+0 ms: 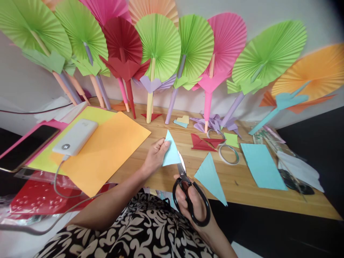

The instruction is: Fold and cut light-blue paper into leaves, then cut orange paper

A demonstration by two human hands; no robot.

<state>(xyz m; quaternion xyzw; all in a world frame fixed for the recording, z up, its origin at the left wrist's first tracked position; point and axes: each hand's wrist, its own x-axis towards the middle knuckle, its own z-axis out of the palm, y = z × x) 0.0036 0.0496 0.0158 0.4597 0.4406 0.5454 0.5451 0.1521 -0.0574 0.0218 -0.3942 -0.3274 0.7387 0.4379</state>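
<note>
My left hand [156,154] pinches a light blue paper triangle [171,153] near its left edge, above the wooden table [129,172]. My right hand [192,200] has its fingers through the black handles of a pair of scissors [183,172]. The blades are at the lower right edge of the triangle; whether they have bitten into the paper I cannot tell. To the right of the scissors lies another light blue triangle [212,177], and farther right a light blue rectangle of paper [263,166].
Folded paper fans [158,46] lean along the wall. Tape rolls [228,154], red paper pieces [205,142] and purple scraps [212,123] lie right of centre. At left are orange paper [113,150], a white power bank [76,136] with its cable, and a phone [28,147].
</note>
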